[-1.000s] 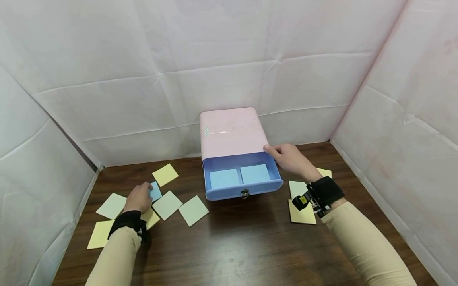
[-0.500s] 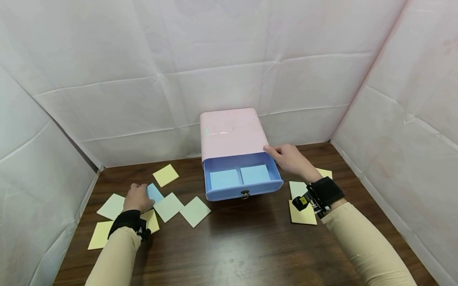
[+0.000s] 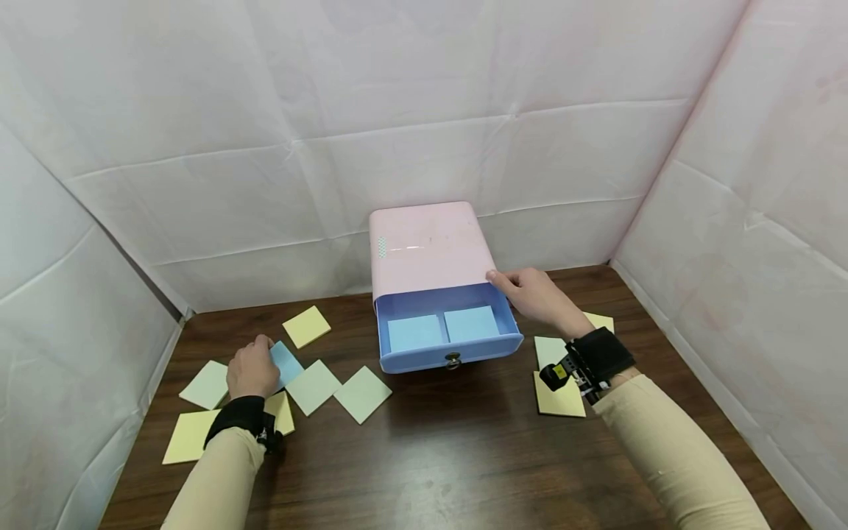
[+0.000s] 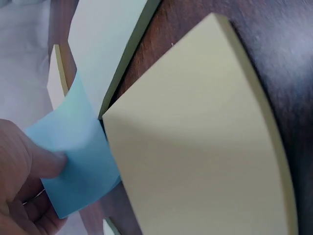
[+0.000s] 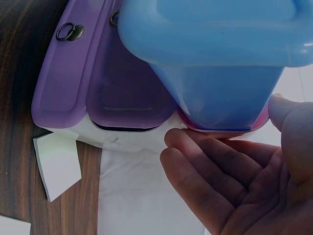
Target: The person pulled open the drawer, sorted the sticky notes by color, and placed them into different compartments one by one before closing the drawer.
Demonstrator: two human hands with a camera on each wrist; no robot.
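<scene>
Head view, nearest zone: two sleeved forearms reach over the dark wooden bench (image 3: 430, 456). The left hand (image 3: 252, 370) pinches a blue note (image 3: 287, 362) at the edge of a scatter of pads; the left wrist view confirms the grasp, with a thumb (image 4: 46, 164) pressed on the sheet and its free end curling above a yellow pad (image 4: 195, 147). More pads lie to the left, among them a pale green pad (image 3: 361, 394) just beside the held note, and a further yellow pad (image 3: 559, 397) sits under the right wrist.

Middle zone: the blue drawer (image 3: 449, 352) stands pulled out, with two blue notes (image 3: 442, 328) lying flat side by side inside it. A ring pull (image 3: 453, 361) hangs at its front.

Far zone: the right hand (image 3: 539, 296) steadies the pink cabinet (image 3: 430, 246) at its front right corner. The right wrist view shows the fingers (image 5: 210, 171) extended against the casing, not clenched.

Judgement: the step in hand is lifting a blue sheet clear of the pile. The next move likely calls for carrying it across to the open drawer and laying it flat there, while the right hand braces the cabinet.
</scene>
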